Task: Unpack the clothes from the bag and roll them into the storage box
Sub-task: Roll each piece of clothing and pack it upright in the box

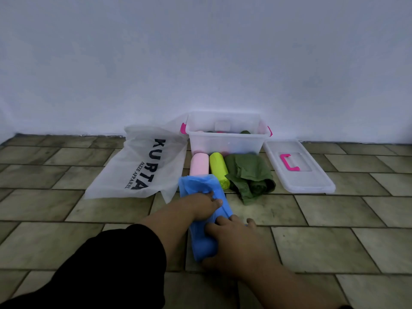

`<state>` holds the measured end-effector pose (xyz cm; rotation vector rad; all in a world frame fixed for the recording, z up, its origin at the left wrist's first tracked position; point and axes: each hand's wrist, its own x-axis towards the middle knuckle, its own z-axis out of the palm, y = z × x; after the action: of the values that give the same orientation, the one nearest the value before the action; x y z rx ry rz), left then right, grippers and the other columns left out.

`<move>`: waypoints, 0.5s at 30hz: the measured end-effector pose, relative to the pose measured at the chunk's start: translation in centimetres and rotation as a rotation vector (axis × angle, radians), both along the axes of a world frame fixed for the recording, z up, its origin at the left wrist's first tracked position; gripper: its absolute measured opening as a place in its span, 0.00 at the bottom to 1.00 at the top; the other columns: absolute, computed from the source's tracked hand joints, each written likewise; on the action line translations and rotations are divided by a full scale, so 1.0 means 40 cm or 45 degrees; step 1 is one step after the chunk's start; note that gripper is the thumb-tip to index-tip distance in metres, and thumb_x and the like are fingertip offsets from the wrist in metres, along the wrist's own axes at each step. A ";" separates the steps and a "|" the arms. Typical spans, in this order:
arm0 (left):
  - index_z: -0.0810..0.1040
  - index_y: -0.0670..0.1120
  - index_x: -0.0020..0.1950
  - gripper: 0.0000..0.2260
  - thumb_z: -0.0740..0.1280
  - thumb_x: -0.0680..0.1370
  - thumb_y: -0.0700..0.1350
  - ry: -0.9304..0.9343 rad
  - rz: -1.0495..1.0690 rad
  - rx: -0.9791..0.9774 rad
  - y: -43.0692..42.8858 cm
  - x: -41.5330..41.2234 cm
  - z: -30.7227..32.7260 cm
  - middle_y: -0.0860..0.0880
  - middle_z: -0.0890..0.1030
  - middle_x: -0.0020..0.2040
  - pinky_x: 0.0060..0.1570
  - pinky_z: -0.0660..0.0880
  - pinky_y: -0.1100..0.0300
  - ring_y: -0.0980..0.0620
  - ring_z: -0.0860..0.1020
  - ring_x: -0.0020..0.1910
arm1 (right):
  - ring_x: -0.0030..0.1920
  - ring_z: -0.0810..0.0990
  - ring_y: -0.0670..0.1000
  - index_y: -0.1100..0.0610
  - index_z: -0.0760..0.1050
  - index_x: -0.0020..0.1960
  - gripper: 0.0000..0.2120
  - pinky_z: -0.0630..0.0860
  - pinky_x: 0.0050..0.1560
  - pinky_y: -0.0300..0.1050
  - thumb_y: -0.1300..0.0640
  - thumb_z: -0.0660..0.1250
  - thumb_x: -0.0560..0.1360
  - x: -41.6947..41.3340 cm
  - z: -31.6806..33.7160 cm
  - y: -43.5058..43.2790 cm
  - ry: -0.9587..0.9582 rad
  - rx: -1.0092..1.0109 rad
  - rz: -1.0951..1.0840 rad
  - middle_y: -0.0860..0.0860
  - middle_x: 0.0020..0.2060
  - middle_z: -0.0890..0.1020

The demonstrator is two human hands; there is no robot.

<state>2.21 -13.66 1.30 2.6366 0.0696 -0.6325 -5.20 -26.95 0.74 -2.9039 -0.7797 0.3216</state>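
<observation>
Two hands worked one blue garment on the floor in the head view, its long axis 6-to-12 o'clock. Left hand gripped its middle, fingers curled; right hand pressed flat nearer 6. One storage box stood at 12 o'clock, with one pink roll, one yellow roll and one green garment before it.

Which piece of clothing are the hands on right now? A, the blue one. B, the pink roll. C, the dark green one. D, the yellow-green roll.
A: the left hand grips the blue garment and the right hand rests on it.
</observation>
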 end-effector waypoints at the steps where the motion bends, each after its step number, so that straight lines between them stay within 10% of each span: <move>1: 0.53 0.44 0.77 0.24 0.45 0.84 0.53 0.027 0.002 -0.001 0.000 -0.001 0.001 0.43 0.53 0.78 0.72 0.50 0.56 0.45 0.54 0.76 | 0.59 0.69 0.54 0.43 0.68 0.57 0.25 0.55 0.63 0.68 0.34 0.65 0.63 0.000 0.003 -0.003 0.007 -0.002 0.018 0.46 0.52 0.72; 9: 0.63 0.44 0.74 0.23 0.52 0.82 0.54 -0.063 -0.072 0.112 0.006 -0.009 -0.003 0.42 0.66 0.73 0.70 0.60 0.49 0.43 0.65 0.71 | 0.59 0.70 0.52 0.41 0.68 0.59 0.25 0.48 0.66 0.72 0.32 0.64 0.65 0.019 -0.008 -0.018 0.032 0.082 0.055 0.44 0.53 0.73; 15: 0.62 0.54 0.74 0.23 0.58 0.79 0.47 -0.580 -0.060 -0.165 0.020 -0.097 -0.014 0.52 0.65 0.73 0.63 0.67 0.57 0.50 0.68 0.67 | 0.62 0.70 0.53 0.39 0.67 0.63 0.32 0.45 0.66 0.73 0.27 0.60 0.63 0.038 -0.024 -0.014 0.050 0.066 0.043 0.43 0.58 0.75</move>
<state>-1.68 -12.84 0.75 2.5931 -0.1634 -0.0371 -3.68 -27.52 -0.24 -2.8305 -0.8190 0.3549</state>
